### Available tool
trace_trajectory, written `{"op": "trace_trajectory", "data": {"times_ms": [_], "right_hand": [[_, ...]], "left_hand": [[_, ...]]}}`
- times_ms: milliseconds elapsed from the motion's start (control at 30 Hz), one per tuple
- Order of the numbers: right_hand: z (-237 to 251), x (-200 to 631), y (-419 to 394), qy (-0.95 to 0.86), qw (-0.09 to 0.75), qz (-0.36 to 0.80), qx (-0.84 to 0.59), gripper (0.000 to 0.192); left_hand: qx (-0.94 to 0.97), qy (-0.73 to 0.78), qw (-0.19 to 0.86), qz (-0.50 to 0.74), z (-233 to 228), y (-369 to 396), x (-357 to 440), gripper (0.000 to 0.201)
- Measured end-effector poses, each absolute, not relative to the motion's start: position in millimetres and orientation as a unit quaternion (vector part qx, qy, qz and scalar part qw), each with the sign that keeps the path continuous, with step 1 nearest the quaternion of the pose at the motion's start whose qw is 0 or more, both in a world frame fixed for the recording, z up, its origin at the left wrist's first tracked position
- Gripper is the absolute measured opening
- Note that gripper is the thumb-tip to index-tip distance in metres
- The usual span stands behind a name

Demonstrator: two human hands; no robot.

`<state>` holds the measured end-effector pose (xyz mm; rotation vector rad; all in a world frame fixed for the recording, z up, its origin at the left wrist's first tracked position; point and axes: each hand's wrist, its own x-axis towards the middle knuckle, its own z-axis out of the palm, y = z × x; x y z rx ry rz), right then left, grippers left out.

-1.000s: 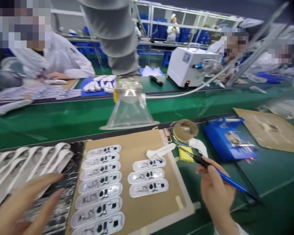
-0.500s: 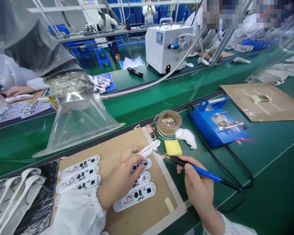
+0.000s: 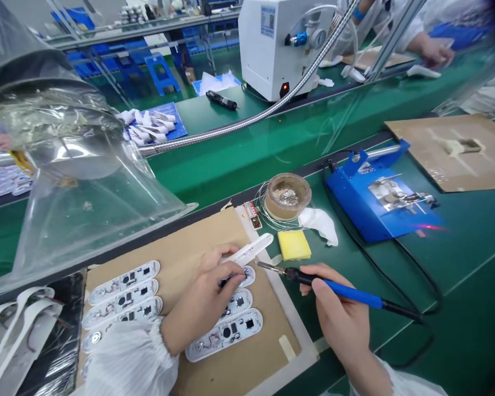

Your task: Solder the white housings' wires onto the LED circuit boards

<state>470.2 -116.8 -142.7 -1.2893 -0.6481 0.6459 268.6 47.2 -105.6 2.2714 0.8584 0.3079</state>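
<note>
My right hand [image 3: 338, 316] grips a blue-handled soldering iron [image 3: 346, 293], its tip pointing left, close to the top white oval circuit board [image 3: 246, 275]. My left hand [image 3: 206, 297] rests on that board, fingertips pinching at a thin wire on it. Two more oval boards [image 3: 226, 331] lie just below on the brown cardboard mat [image 3: 251, 363]. A row of the same boards [image 3: 121, 291] sits at the mat's left. A white plastic cover [image 3: 249, 250] lies just above my left fingers.
A clear funnel-shaped fume hood [image 3: 78, 187] hangs at the left. A yellow sponge [image 3: 293, 245], a round tin of solder wire [image 3: 287, 195], a white cloth [image 3: 322, 223] and a blue soldering station [image 3: 379, 203] stand to the right. White covers [image 3: 12, 324] fill a black tray at far left. Other people's hands work across the green belt.
My left hand swung from the tray at far left onto the top oval board. The iron's tip came down toward that board. The view tilted down and closer.
</note>
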Motion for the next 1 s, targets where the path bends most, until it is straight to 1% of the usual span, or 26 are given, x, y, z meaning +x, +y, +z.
{"op": "trace_trajectory", "data": {"times_ms": [167,233,433,600,733,1000], "right_hand": [[-145,468,-124,-0.304,0.691,0.283,-0.592,0.017],[-146,468,-127,-0.302,0.687,0.279,-0.600,0.016],[-147,468,-130,-0.313,0.679,0.265,-0.609,0.016],[-148,469,-135,-0.355,0.669,0.238,-0.608,0.019],[-148,469,-138,-0.385,0.661,0.213,-0.608,0.021],[-148,467,-140,-0.393,0.668,0.201,-0.599,0.022]], "left_hand": [[0.861,0.333,0.358,0.139,-105,46,268,0.014],[0.863,0.329,0.357,0.137,-105,45,268,0.014],[0.902,0.285,0.293,0.139,-111,40,269,0.020],[0.922,0.261,0.243,0.148,-116,37,270,0.016],[0.931,0.256,0.220,0.141,-114,34,274,0.015],[0.939,0.259,0.200,0.109,-106,34,283,0.017]]}}
